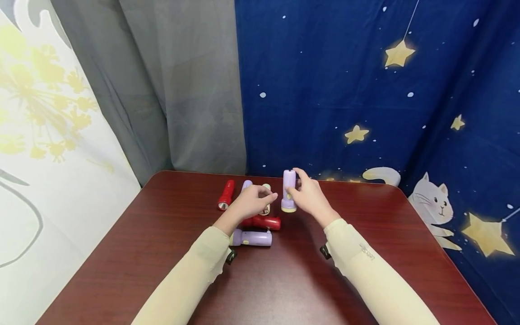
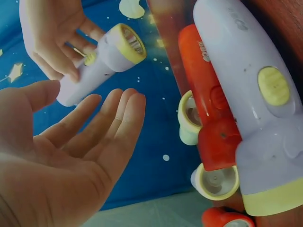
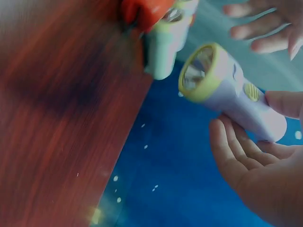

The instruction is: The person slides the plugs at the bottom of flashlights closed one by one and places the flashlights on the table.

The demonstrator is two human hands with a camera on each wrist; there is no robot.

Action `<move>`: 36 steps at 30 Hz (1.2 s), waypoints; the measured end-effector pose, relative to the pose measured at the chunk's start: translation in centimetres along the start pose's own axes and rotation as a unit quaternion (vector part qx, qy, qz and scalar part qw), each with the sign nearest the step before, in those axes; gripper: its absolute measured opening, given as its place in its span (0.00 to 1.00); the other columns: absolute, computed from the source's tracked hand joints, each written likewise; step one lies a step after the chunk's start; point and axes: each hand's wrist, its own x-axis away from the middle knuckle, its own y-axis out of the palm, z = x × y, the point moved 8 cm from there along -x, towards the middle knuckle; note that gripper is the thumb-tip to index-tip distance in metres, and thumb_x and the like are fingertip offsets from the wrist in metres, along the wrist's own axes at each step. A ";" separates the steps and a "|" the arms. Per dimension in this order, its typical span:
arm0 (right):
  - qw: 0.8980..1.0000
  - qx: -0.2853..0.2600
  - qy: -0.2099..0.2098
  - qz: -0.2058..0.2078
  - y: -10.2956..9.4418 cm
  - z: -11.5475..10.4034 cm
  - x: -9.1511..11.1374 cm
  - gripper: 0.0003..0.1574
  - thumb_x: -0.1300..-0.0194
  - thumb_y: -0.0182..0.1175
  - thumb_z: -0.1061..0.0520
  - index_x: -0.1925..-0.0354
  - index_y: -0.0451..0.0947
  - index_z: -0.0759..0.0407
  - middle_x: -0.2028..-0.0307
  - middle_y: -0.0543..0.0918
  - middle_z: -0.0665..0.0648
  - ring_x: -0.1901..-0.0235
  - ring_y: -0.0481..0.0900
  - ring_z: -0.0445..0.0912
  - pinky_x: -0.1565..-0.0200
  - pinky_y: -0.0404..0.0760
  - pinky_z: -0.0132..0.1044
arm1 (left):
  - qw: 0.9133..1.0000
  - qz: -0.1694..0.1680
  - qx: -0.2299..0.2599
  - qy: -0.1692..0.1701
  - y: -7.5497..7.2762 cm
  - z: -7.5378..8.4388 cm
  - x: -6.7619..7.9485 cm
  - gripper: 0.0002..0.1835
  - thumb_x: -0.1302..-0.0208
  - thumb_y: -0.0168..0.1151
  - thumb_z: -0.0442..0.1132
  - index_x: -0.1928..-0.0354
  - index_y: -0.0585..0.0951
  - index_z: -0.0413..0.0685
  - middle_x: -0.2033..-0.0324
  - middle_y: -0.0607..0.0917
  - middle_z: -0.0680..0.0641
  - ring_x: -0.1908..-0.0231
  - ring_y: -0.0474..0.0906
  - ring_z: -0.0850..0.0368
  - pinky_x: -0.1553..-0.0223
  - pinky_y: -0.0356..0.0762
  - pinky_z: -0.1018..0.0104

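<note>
My right hand [image 1: 312,197] holds a purple flashlight [image 1: 289,192] upright over the table, its yellow-rimmed lens end pointing down. In the right wrist view the thumb lies by the yellow switch, with the fingers [image 3: 232,146] along the other side of the barrel. My left hand [image 1: 253,201] holds nothing, its fingers extended, over a group of flashlights. Beneath and beside it lie a red flashlight [image 1: 266,222] and a purple flashlight [image 1: 256,238] nearer me. Behind it are a pale green flashlight [image 1: 266,211] and another purple one [image 1: 247,184], both partly hidden by the hand.
Farther left on the brown table [image 1: 170,234] lies another red flashlight [image 1: 226,195], lens toward me. A grey curtain [image 1: 199,81] and a blue starry curtain [image 1: 317,90] hang right behind the table's far edge.
</note>
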 end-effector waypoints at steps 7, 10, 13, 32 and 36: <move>0.997 0.049 0.041 -0.035 2.0 2.2 -3.6 0.46 0.21 0.56 0.52 0.18 0.52 0.70 0.26 0.72 0.75 0.31 0.79 0.65 0.27 0.75 0.59 | 0.997 0.032 -0.071 0.005 -0.4 -0.7 -0.2 0.11 0.27 0.67 0.43 0.51 0.89 0.46 0.54 0.91 0.45 0.52 0.84 0.49 0.43 0.84 0.52; 0.993 0.062 0.074 -0.071 3.3 3.4 -4.4 0.40 0.21 0.55 0.53 0.22 0.59 0.74 0.30 0.75 0.76 0.34 0.80 0.64 0.29 0.78 0.55 | 0.995 0.022 -0.093 0.004 0.1 -1.2 -0.3 0.10 0.29 0.68 0.39 0.50 0.88 0.44 0.54 0.91 0.44 0.53 0.85 0.50 0.43 0.85 0.53; 0.987 0.066 0.106 -0.100 4.5 4.5 -4.9 0.27 0.22 0.56 0.55 0.36 0.75 0.75 0.46 0.85 0.73 0.51 0.86 0.57 0.48 0.88 0.46 | 0.991 0.007 -0.133 0.007 0.8 -1.4 -0.3 0.11 0.31 0.70 0.37 0.50 0.87 0.43 0.54 0.91 0.44 0.53 0.86 0.50 0.43 0.85 0.53; 0.978 0.047 0.172 -0.105 6.8 5.9 -4.7 0.20 0.21 0.58 0.53 0.49 0.80 0.72 0.62 0.84 0.64 0.72 0.83 0.47 0.62 0.90 0.41 | 0.949 -0.016 -0.314 -0.010 2.5 -2.4 0.5 0.02 0.36 0.72 0.39 0.67 0.87 0.51 0.68 0.89 0.51 0.69 0.80 0.56 0.63 0.83 0.57; 0.981 0.082 0.153 -0.086 6.9 5.7 -4.6 0.22 0.21 0.58 0.51 0.51 0.82 0.71 0.57 0.87 0.66 0.62 0.84 0.51 0.57 0.87 0.42 | 0.949 -0.023 -0.314 -0.011 2.6 -2.5 0.6 0.06 0.39 0.73 0.37 0.72 0.86 0.52 0.73 0.86 0.52 0.71 0.78 0.56 0.68 0.78 0.59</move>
